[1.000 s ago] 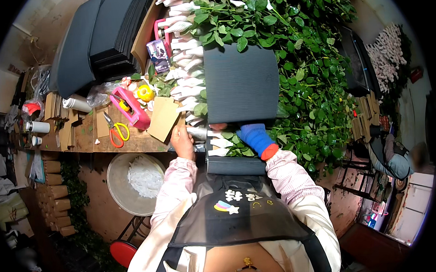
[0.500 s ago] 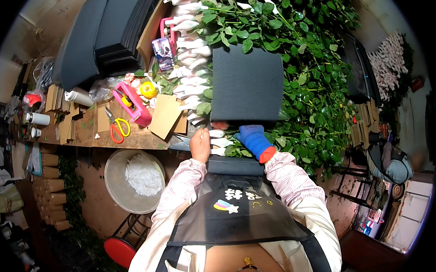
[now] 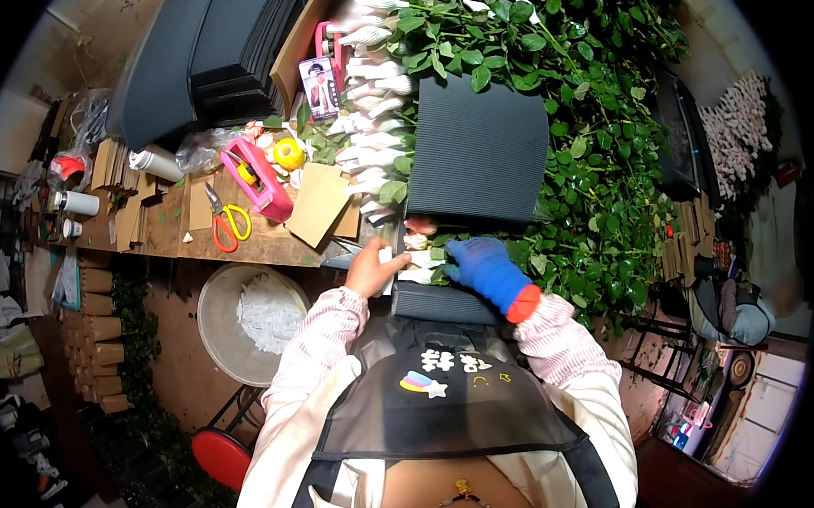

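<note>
My bare left hand (image 3: 374, 266) has its thumb and fingers closed round a white-netted rose bud at the table's near edge. Beside it, my right hand (image 3: 485, 267), in a blue glove with an orange cuff, curls its fingertips round the stem just behind the netted heads; the stem is mostly covered. A pink rose (image 3: 419, 226) without a net shows just beyond my fingers. Above lies a dark corrugated sheet (image 3: 478, 151) over the stems, and a second dark corrugated piece (image 3: 445, 304) sits near my apron. Netted buds (image 3: 378, 119) line up leftward of leafy stems (image 3: 593, 155).
On the table's left lie red-and-yellow scissors (image 3: 228, 216), a pink tape dispenser (image 3: 257, 181), yellow tape (image 3: 288, 154), cardboard pieces (image 3: 318, 203) and a phone (image 3: 320, 87). Stacked black sheets (image 3: 235, 53) stand behind. Below is a bucket (image 3: 212, 321) of white scraps, near a red stool (image 3: 221, 457).
My left hand has turned and its fingers now reach rightward onto a netted bud. My gloved hand has tilted, its fingertips pointing more to the left. More of the pink rose shows.
</note>
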Available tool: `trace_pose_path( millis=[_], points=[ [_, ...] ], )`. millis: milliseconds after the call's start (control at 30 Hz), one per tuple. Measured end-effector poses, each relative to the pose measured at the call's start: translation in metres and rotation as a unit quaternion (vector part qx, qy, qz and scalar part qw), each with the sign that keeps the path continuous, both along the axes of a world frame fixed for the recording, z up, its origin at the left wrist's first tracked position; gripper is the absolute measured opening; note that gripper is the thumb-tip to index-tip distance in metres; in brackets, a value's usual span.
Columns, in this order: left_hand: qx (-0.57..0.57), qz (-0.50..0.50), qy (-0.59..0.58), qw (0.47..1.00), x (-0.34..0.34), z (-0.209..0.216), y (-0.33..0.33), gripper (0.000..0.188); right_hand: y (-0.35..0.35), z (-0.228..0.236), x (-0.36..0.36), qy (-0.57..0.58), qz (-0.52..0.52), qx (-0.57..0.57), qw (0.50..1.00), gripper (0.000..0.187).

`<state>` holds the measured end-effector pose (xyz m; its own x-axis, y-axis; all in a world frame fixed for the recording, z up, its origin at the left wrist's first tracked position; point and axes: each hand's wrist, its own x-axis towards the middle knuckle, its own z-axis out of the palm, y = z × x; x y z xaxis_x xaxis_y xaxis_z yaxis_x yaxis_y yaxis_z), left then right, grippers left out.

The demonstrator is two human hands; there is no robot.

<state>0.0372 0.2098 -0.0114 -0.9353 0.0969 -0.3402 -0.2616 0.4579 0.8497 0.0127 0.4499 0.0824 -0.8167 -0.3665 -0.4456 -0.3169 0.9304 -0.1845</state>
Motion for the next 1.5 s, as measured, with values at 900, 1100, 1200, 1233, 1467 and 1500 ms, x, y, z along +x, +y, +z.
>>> trace_pose_path(
  millis=[900, 1100, 1200, 1233, 1467, 1500],
  points=[
    [-0.02, 0.024, 0.037, 0.999, 0.02, 0.018, -0.022, 0.032, -0.003, 0.015, 0.007, -0.04, 0.012, -0.056, 0.998, 0.039],
    [0.042, -0.137, -0.044, 0.989, 0.004, -0.008, -0.003, 0.046, -0.011, -0.031, 0.005, -0.06, 0.119, 0.064, 0.989, 0.035],
    [0.038, -0.07, -0.014, 0.997, 0.013, -0.006, 0.006, 0.04, -0.008, -0.045, 0.005, -0.049, 0.126, 0.062, 0.989, 0.034],
    [0.039, -0.045, -0.003, 0.998, 0.018, -0.006, 0.01, 0.039, -0.007, -0.049, 0.006, -0.047, 0.129, 0.062, 0.989, 0.033],
    [0.025, 0.279, 0.12, 0.953, 0.046, -0.009, -0.013, 0.025, 0.001, -0.051, 0.008, -0.015, 0.157, 0.016, 0.987, 0.032],
    [0.02, 0.272, 0.108, 0.956, 0.052, -0.001, -0.039, 0.025, 0.003, -0.049, 0.009, -0.011, 0.155, 0.001, 0.988, 0.031]
  ],
)
